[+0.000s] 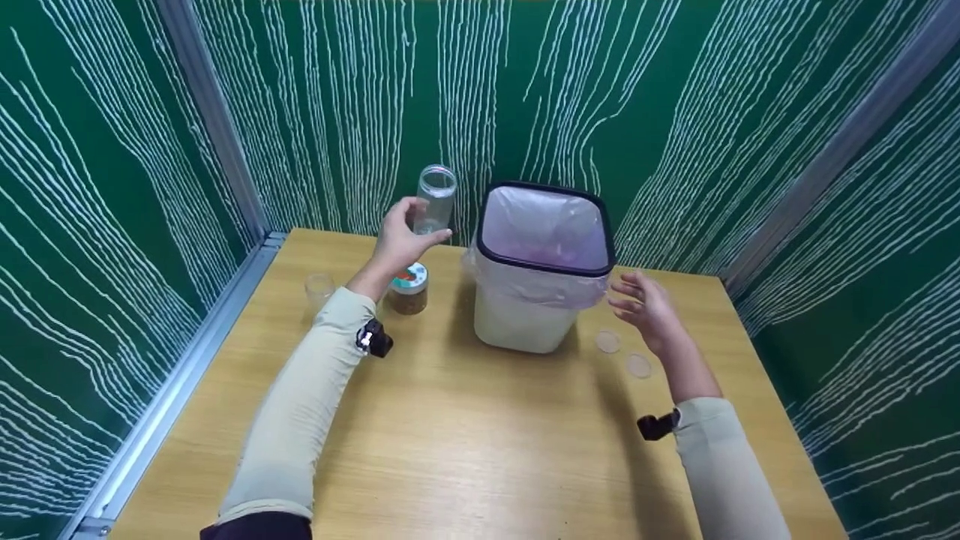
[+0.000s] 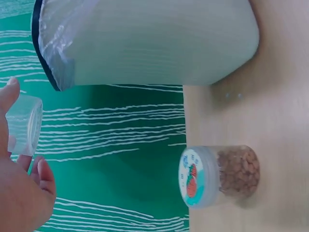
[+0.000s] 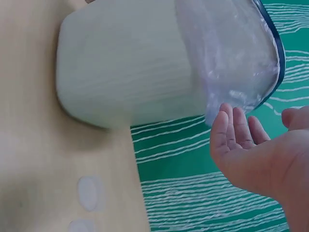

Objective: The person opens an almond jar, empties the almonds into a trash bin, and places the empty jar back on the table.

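Observation:
My left hand (image 1: pixel 401 236) grips a clear jar (image 1: pixel 438 196) with no lid on it, raised to the left of the bin. In the left wrist view only the lower end of the jar (image 2: pixel 26 123) shows beside the thumb. At the right side of the bin (image 1: pixel 517 319), my right hand (image 1: pixel 649 307) hangs in the air with its fingers loosely bent and nothing in them. A pinkish see-through bag lines the bin, folded over beneath its black rim (image 1: pixel 546 268). In the right wrist view the fingertips come close to the bag (image 3: pixel 212 72); contact is unclear.
Below the left hand stands a jar of brown nuts (image 2: pixel 239 171) with a printed lid. A clear cup (image 1: pixel 319 286) is further left, partly behind the sleeve. Two clear discs (image 1: pixel 607 342) lie right of the bin. Green walls enclose the wooden table (image 1: pixel 465 435).

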The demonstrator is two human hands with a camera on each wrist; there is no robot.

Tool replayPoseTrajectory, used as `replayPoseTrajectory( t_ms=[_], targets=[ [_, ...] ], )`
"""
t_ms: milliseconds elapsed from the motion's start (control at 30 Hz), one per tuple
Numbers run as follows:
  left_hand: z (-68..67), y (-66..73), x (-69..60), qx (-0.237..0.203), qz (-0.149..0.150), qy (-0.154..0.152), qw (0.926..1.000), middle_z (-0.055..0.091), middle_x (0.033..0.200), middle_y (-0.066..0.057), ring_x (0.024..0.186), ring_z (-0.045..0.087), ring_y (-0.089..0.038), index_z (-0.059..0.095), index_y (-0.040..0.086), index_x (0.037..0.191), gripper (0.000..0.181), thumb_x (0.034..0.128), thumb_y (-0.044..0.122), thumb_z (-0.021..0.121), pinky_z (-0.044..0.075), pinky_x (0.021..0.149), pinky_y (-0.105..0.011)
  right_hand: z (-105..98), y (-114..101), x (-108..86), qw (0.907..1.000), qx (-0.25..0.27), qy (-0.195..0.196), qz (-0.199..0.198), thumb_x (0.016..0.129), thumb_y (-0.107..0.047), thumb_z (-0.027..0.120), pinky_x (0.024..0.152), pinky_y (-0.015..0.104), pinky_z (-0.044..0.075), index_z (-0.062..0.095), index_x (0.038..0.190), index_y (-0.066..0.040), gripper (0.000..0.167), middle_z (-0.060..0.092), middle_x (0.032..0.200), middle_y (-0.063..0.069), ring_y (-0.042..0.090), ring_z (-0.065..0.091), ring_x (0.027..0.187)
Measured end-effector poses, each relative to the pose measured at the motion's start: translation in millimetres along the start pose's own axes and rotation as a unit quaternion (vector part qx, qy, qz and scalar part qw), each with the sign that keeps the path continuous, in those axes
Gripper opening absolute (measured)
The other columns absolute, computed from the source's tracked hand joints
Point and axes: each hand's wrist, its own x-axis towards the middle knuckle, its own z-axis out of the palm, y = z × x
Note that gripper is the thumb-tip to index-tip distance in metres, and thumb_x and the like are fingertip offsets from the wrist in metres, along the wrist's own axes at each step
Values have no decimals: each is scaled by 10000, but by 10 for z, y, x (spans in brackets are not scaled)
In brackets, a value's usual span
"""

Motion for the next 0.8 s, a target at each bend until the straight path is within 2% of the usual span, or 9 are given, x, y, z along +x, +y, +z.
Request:
replayPoseTrajectory(
  t_ms=[67,167,300,433,667,800],
  targets=[
    [-26,-43,-21,-2,12,95,10000,510,1295,17,1187,468,-138,479,201,1313,662,782,448,790,398,1019,-353,-51,49,-32,10000,43,3,72,1056,-337,365,940,370,463,429,1263,-65,348,569,1139,46,217,610,989],
    [-66,-130,-69,-62,12,227,9997,518,1293,8,1185,472,-144,498,185,1313,648,785,411,800,399,1010,-347,-93,125,-71,9995,80,35,311,1059,-278,362,973,380,440,397,1340,-37,371,539,1158,59,204,595,981],
    [-86,-280,-171,-149,-61,359,9992,542,1280,-25,1185,486,-173,521,152,1294,627,777,339,821,402,1004,-366,-146,204,-109,9981,85,97,595,1061,-240,351,912,322,467,306,1428,-4,439,478,1219,86,189,571,979],
    [-87,-458,-299,-120,-206,459,9987,551,1286,-73,1191,498,-207,511,108,1301,638,777,295,823,404,1017,-394,-204,235,-141,9982,50,107,583,1064,-245,334,873,292,475,299,1419,-7,428,414,1312,143,215,547,1033],
    [-41,-796,-522,-179,-383,439,9981,546,1300,-120,1199,500,-249,491,67,1325,656,787,250,816,386,1037,-425,-287,315,-219,9974,9,112,711,1062,-251,348,1035,382,389,283,1450,-11,460,387,1369,164,198,553,1026],
    [-1,-1005,-640,-25,-520,407,9978,551,1289,-127,1195,507,-260,490,65,1321,695,760,284,837,408,1016,-420,-322,401,-254,9971,38,119,750,1060,-218,361,931,320,474,333,1412,-11,409,420,1329,165,173,589,965]
  ],
)
